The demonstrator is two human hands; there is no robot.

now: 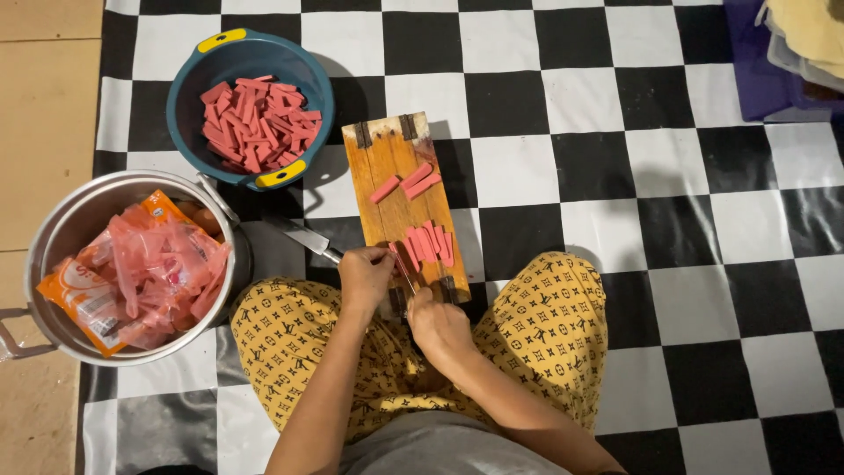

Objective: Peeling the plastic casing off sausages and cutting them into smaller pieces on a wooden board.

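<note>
A wooden cutting board [387, 167] lies on the checkered mat in front of my crossed legs. Pink sausage strips [428, 244] are lined up at its near end, and a few more strips [406, 182] lie in the middle. My left hand [365, 277] and my right hand [437, 324] meet at the board's near edge. Both pinch a thin pink sausage stick [403, 268] between their fingers. A knife [301, 235] lies left of the board, blade pointing away to the left. Its handle is hidden under my left hand.
A blue bowl [195, 75] with yellow handles holds several cut pink strips at the upper left. A metal pot [75, 215] at the left is full of pink and orange plastic wrappers. A purple container [756, 79] stands at the upper right. Wooden floor borders the mat at the left.
</note>
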